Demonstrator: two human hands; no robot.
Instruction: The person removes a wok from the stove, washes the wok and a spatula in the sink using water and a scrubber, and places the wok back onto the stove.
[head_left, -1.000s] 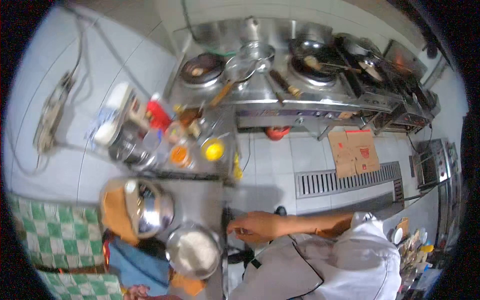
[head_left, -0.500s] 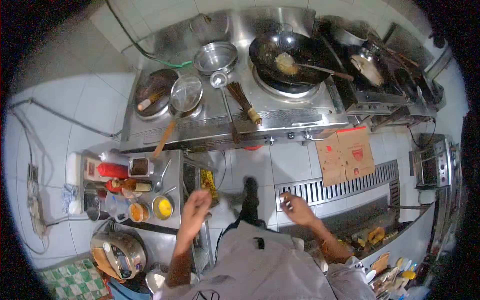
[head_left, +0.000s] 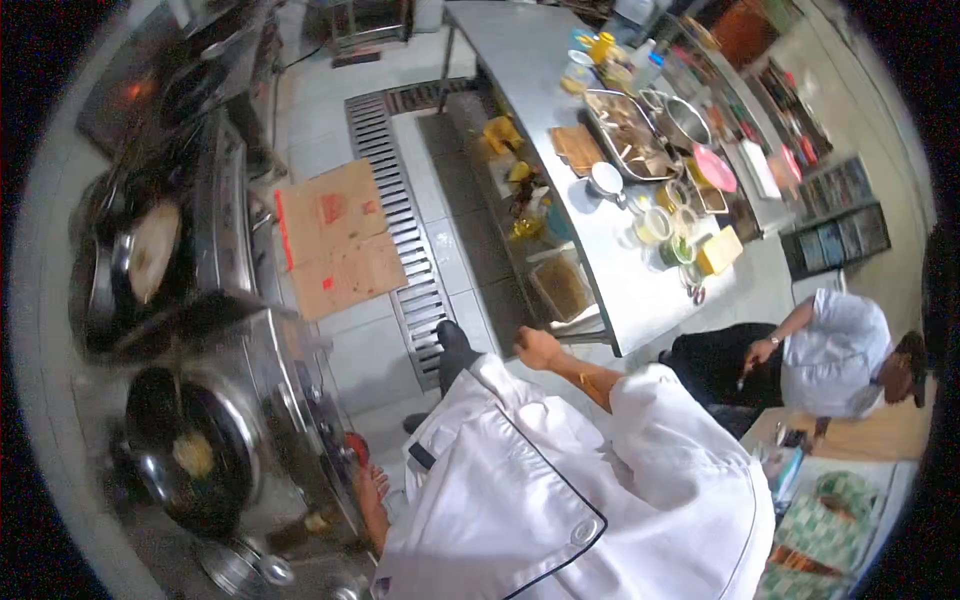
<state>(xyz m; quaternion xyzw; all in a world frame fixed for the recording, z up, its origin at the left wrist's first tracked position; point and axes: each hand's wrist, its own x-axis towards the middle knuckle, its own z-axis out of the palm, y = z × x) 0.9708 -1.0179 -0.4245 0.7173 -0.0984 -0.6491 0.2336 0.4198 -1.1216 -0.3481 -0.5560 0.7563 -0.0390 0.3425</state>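
Observation:
My left hand hangs low beside the front of the stove, close to a red round thing that I cannot name. Its fingers are loosely apart, and nothing shows in them. My right hand is near the corner of the steel worktable, lower than its top. Its fingers are curled in, and no object shows in it. On the stove sits a black wok with pale food inside. Another pan behind it holds a long whitish piece.
A flattened cardboard box lies beside a floor drain grate. The worktable carries a metal tray, a pink plate, a yellow block, small bowls and scissors. Another person in a cap stands at the right.
My view has turned right, from the stove toward the worktable. My left hand is lower by the stove; my right hand has come near the table corner. Another person is now visible.

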